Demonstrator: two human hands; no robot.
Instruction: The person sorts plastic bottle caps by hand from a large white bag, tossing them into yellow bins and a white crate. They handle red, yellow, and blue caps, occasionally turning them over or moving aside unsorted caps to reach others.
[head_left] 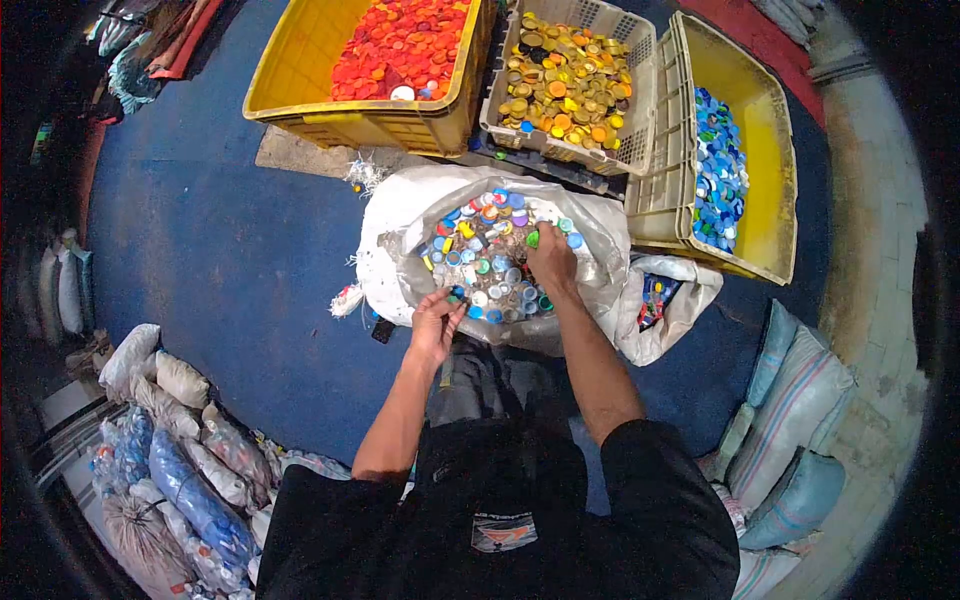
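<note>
Between my hands lies an open white sack (385,215) with mixed bottle caps (500,268) of many colours in it. My left hand (436,322) is at the sack's near left edge, its fingers closed around a dark blue bottle cap (457,293). Over the right part of the pile is my right hand (553,257), fingers pointing down and closed. A green bottle cap (533,239) shows at its fingertips, and the fingers partly cover it.
Behind the sack stand a yellow crate (350,120) of red caps, a pale crate (643,110) of yellow and gold caps, and a tilted crate (775,180) of blue caps. A small white sack (690,295) sits right. Filled bags (200,480) lie left, stuffed sacks (790,410) right.
</note>
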